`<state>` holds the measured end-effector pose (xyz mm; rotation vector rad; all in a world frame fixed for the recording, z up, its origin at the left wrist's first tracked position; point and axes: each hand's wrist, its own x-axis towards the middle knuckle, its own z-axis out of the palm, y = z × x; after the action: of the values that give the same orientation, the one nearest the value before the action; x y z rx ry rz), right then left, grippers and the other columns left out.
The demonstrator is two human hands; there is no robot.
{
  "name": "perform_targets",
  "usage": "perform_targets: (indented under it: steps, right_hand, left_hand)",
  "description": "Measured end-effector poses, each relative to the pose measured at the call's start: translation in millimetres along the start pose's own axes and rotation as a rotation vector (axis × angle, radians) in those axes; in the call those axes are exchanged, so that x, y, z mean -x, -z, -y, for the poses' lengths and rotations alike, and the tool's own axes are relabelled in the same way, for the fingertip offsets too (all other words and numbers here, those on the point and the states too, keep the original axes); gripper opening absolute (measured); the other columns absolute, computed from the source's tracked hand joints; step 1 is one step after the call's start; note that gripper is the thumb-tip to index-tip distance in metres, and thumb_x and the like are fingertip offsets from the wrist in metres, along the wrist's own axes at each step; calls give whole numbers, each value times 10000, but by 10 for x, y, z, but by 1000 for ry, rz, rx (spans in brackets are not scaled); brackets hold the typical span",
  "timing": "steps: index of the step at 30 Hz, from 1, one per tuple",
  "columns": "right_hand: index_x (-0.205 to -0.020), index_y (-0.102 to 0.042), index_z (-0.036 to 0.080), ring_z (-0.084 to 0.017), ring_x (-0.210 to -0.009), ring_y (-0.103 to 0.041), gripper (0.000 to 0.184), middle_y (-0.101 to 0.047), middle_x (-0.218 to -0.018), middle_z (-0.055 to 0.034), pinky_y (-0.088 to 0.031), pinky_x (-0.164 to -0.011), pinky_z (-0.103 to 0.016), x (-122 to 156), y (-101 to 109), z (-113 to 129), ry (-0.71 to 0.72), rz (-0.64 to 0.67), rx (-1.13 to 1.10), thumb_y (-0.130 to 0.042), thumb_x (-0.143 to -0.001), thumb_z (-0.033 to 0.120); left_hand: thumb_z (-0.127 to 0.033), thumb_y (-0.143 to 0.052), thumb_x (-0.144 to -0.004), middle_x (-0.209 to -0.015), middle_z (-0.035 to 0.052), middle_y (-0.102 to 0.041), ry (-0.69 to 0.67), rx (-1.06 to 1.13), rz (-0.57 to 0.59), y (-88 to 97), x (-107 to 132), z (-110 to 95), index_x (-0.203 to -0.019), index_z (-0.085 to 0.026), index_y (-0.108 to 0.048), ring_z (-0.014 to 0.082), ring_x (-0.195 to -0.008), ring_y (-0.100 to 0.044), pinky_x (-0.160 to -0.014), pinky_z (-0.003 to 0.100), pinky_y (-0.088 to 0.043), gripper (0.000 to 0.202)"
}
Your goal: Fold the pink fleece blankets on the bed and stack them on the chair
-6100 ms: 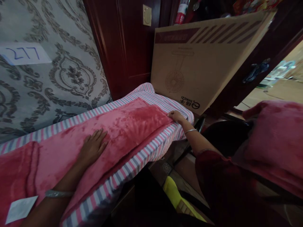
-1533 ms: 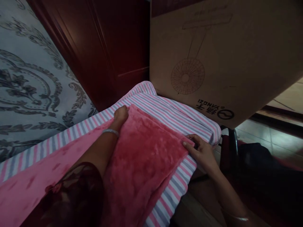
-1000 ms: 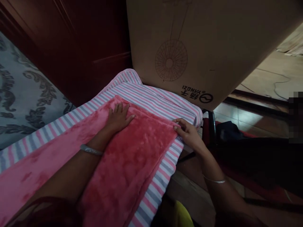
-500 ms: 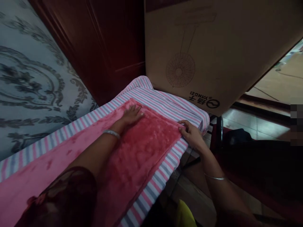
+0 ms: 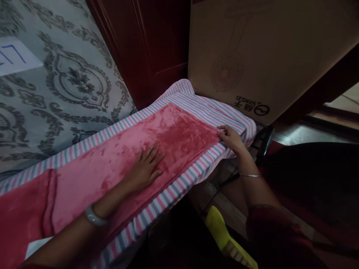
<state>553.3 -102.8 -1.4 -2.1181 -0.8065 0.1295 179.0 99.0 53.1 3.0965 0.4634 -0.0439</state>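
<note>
A pink plush blanket lies lengthwise on a long, narrow surface with a striped cover. My left hand rests palm down on the plush, fingers spread. At the blanket's far right corner, my right hand pinches the edge between thumb and fingers. Toward the near left, a thicker, darker folded part of the blanket shows a rolled edge. A small white patch, which I cannot identify, sits beside my left forearm.
Patterned wallpaper and a dark red wooden panel border the left and far side. A large cardboard box stands at the far end. On the right is a dark seat; a yellow object is below.
My left hand has slid back toward me along the plush, away from the far edge. The right hand stays at the corner. The view has swung left, bringing the folded part into sight.
</note>
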Motion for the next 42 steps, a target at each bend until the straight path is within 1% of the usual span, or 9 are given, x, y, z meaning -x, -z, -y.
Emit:
perform_targets:
  steps: [7, 14, 19, 23, 26, 31, 35, 37, 42]
  right_hand:
    - [-1173, -685, 144, -172, -624, -499, 462, -558, -690, 7, -392, -637, -297, -14, 3, -5, 32, -42, 3, -577, -784, 368]
    - [-1124, -705, 121, -187, -669, -550, 440, -644, -757, -31, -423, -663, -299, -55, 7, 50, 5, -25, 71, -592, -764, 346]
    - [-1150, -707, 102, -196, -702, -587, 449, -686, -804, -60, -443, -686, -296, -41, 3, 110, -25, -22, 109, -583, -782, 327]
    - [-1181, -702, 100, -204, -727, -611, 464, -704, -831, -73, -459, -701, -299, -45, 9, 127, -34, 6, 146, -576, -797, 330]
    - [-1176, -706, 99, -215, -773, -631, 457, -722, -889, -92, -473, -736, -308, -42, 16, 144, -31, 8, 160, -569, -803, 325]
    - [-1149, -718, 104, -246, -858, -659, 429, -741, -945, -117, -495, -801, -334, -16, 56, 177, -18, 39, 178, -547, -821, 323]
    - [-1327, -623, 54, -326, -998, -658, 592, -718, -1088, -211, -505, -876, -432, 60, 50, 281, -59, -11, 321, -535, -878, 430]
    - [-1432, -546, 80, -396, -1190, -581, 676, -635, -1304, -256, -465, -967, -546, 134, -21, 403, 66, -98, 446, -487, -917, 513]
    - [-1551, -433, 275, -408, -1499, -257, 671, -328, -1654, -118, -269, -1119, -706, 368, -385, 698, 413, 54, 665, -309, -991, 622]
  left_hand:
    - [-494, -382, -1025, -1685, 119, -273, -5, 29, -57, -192, 59, -66, -1583, -259, -358, 337, -1569, -164, -1233, 647, -112, 606]
    - [-444, -544, -965, -1282, 164, -630, -154, 155, -203, 31, -25, -479, -1198, -159, -663, 295, -1196, -565, -1036, 467, -443, 387]
    - [-292, -555, -953, -1121, 116, -648, -182, 105, -106, 35, -276, -757, -1098, -161, -657, 242, -1045, -597, -905, 369, -487, 220]
    - [-211, -407, -998, -1037, 120, -668, -54, 120, -88, 30, -376, -792, -1000, -146, -672, 225, -979, -619, -881, 349, -486, 273]
    - [-238, -438, -984, -1068, 128, -682, -121, 139, -86, 56, -321, -788, -1026, -138, -679, 238, -1016, -617, -917, 365, -484, 265]
    - [-272, -479, -953, -1244, 114, -678, -186, 252, -148, 127, 90, -555, -1209, -183, -662, 231, -1169, -605, -1023, 375, -477, 327]
    - [-282, -459, -943, -1374, 155, -628, 120, 165, -180, 210, 765, -189, -1313, -162, -625, 283, -1284, -571, -1110, 454, -437, 423]
    - [-321, -448, -954, -1443, 205, -567, 322, 63, -128, 223, 1140, -79, -1349, -122, -604, 337, -1357, -515, -1133, 509, -404, 470]
    - [-514, -440, -975, -1670, 189, -275, 643, -94, -86, 23, 1738, -88, -1553, -193, -426, 423, -1547, -193, -1197, 657, -208, 661]
